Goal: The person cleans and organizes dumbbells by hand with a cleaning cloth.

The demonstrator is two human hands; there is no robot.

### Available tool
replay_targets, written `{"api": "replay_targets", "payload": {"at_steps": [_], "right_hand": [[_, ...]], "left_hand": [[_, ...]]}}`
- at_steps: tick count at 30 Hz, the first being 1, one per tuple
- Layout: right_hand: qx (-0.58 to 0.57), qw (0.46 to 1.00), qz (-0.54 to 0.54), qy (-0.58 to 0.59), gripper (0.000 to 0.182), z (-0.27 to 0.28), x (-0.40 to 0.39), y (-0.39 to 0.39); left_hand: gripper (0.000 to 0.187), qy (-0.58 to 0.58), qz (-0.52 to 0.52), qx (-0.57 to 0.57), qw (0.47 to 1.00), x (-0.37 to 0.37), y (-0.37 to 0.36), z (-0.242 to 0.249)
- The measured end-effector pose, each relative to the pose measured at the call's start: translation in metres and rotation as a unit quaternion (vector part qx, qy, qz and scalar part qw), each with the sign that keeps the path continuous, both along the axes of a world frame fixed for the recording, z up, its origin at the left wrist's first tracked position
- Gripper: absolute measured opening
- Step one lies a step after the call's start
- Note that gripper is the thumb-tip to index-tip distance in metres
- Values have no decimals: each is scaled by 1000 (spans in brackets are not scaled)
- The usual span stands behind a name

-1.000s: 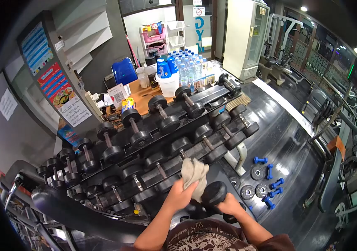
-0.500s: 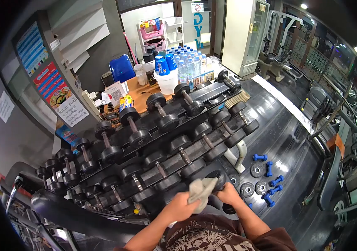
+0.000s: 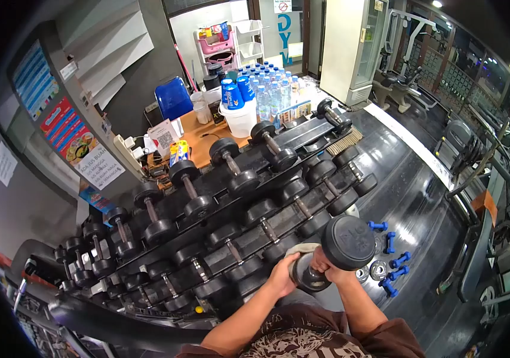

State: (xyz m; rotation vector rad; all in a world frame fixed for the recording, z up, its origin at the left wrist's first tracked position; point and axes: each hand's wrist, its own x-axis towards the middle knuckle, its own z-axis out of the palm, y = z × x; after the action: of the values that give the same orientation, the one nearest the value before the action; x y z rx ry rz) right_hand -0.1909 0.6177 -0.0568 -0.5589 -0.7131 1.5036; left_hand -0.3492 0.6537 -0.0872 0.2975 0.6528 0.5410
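Observation:
A large black dumbbell [image 3: 348,242] is held up in front of my body, one round head near the camera and tilted to the right. My right hand [image 3: 328,268] is wrapped round its handle, partly hidden behind the near head. My left hand [image 3: 285,274] presses a pale cloth [image 3: 298,252] against the other head, on the left. Just beyond my hands stands a black two-tier rack [image 3: 207,206] with several dumbbells lying across both tiers.
Blue small dumbbells [image 3: 390,243] and weight plates [image 3: 378,269] lie on the dark floor at the right. Behind the rack, a wooden desk [image 3: 198,132] bears water bottles and a white bucket [image 3: 240,121]. A padded bench [image 3: 117,322] is at lower left. Gym machines stand right.
The dumbbell has been raised and tilted, its near head now large in front of my right hand. My left hand has moved right with the cloth onto the other head.

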Motion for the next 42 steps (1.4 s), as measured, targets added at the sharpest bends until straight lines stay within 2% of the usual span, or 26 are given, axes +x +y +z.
{"api": "replay_targets", "payload": {"at_steps": [4, 7, 8, 11, 15, 16, 17, 21, 25, 26, 29, 32, 33, 34, 35, 36, 37, 38, 39, 40, 42], "right_hand": [[54, 992, -76, -89, 25, 30, 6, 36], [11, 991, -135, 23, 27, 57, 7, 68], [-35, 985, -162, 45, 26, 56, 11, 81], [-54, 969, -239, -17, 23, 47, 32, 128], [-135, 946, -293, -14, 15, 38, 60, 185], [-159, 938, -303, -54, 17, 21, 69, 198], [-181, 928, -313, -94, 18, -2, 79, 210], [-266, 892, -297, -212, 21, -8, 100, 259], [-283, 893, -261, -233, 12, -20, 116, 305], [-280, 891, -265, -238, 12, -22, 118, 315], [-297, 888, -275, -218, 14, -27, 117, 338], [-299, 888, -263, -230, 15, -41, 117, 340], [-302, 886, -252, -247, 15, -50, 119, 335], [-305, 881, -229, -280, 13, -64, 125, 327], [-314, 872, -207, -312, 12, -76, 129, 312], [-318, 856, -219, -345, 10, -77, 129, 298], [-314, 839, -235, -377, 9, -76, 131, 296], [-304, 835, -239, -391, 7, -55, 128, 292], [-361, 838, -206, -353, 6, -56, 132, 282], [-341, 828, -203, -396, 6, -71, 139, 267], [-326, 797, -192, -470, 10, -101, 150, 227]], "left_hand": [[42, -55, -1, -26, 998, 0, 28, 7], [41, -66, -6, -26, 997, -9, 51, 7], [41, -62, 8, -41, 997, -10, 58, 9], [42, -41, 2, -54, 998, -15, 82, 20], [49, -122, 11, -47, 991, -23, 123, 39], [51, -178, 13, -40, 983, -32, 135, 37], [52, -170, 37, -43, 984, -42, 148, 37], [56, -109, 139, -25, 984, -72, 195, 49], [62, -75, 209, 6, 975, -82, 231, 48], [65, -51, 206, 12, 977, -81, 238, 47], [64, -148, 196, 13, 969, -52, 273, 66], [60, -70, 126, 27, 989, -13, 324, 52], [51, -17, 104, 73, 992, 10, 346, 58], [45, 94, 28, 152, 984, 35, 372, 70], [42, 122, -25, 269, 955, 63, 396, 71], [39, 150, -61, 382, 910, 91, 418, 72], [38, 180, -43, 480, 857, 122, 437, 73], [35, 208, -29, 526, 824, 151, 456, 62], [31, 239, -12, 571, 785, 177, 472, 60], [29, 256, -32, 566, 783, 202, 487, 44], [29, 288, 2, 645, 708, 249, 513, 0]]}}
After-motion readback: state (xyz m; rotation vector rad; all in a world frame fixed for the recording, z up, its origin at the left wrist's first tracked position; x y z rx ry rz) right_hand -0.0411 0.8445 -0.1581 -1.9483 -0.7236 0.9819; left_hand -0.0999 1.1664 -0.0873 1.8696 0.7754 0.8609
